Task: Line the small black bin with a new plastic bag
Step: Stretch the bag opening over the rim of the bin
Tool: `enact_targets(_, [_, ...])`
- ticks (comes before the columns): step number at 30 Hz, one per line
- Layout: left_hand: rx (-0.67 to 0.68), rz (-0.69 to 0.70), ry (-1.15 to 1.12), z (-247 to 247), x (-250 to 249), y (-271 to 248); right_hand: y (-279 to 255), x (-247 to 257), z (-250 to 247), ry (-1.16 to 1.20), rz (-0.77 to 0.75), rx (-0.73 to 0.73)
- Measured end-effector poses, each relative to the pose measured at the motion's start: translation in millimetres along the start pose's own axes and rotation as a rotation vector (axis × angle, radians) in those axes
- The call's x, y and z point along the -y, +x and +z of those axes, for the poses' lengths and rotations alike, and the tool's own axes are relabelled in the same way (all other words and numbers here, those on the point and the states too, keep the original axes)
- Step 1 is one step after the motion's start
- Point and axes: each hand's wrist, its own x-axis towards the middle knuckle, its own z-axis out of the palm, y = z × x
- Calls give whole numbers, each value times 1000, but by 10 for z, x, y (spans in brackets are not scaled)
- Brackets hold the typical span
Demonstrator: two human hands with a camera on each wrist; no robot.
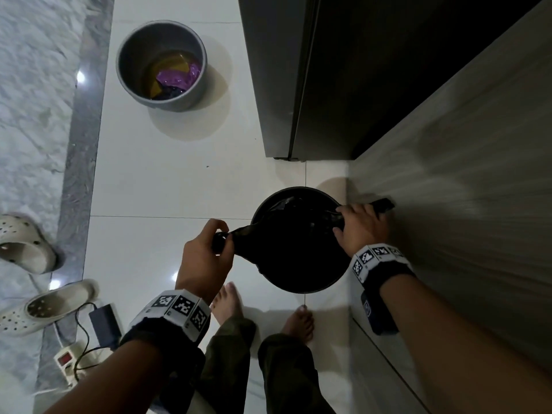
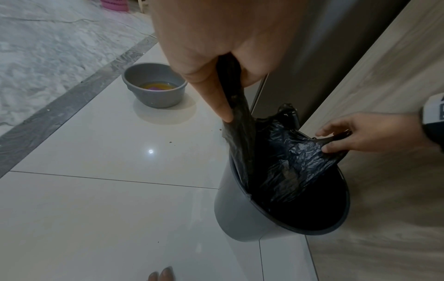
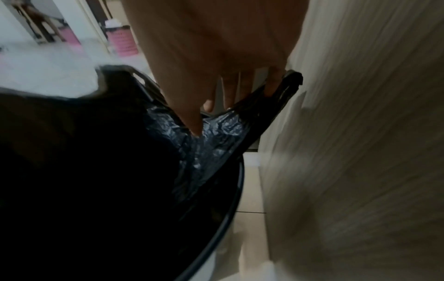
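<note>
Left hand [image 1: 206,249], left of the small black bin [image 1: 300,285], its grip pinching one handle of the plastic bag [image 2: 283,157]; right hand [image 1: 363,227] at the bin's right rim, fingers curled round the other handle. Bin interior dark in head view; left wrist view shows crinkled bag inside. Right wrist view blurred

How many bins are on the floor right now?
2. A grey bin stands far off on the tiles beside the dark cabinet; the black bin sits near the person's feet against the wooden panel. Others may lie outside the views.
</note>
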Motion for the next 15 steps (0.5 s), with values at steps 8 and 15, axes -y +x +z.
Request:
enact_targets(8, [7, 115, 166, 6, 100, 103, 101, -172, 81, -41, 41, -14])
enact_targets(15, [22, 28, 395, 16, 191, 563, -149, -226, 60, -78, 71, 18])
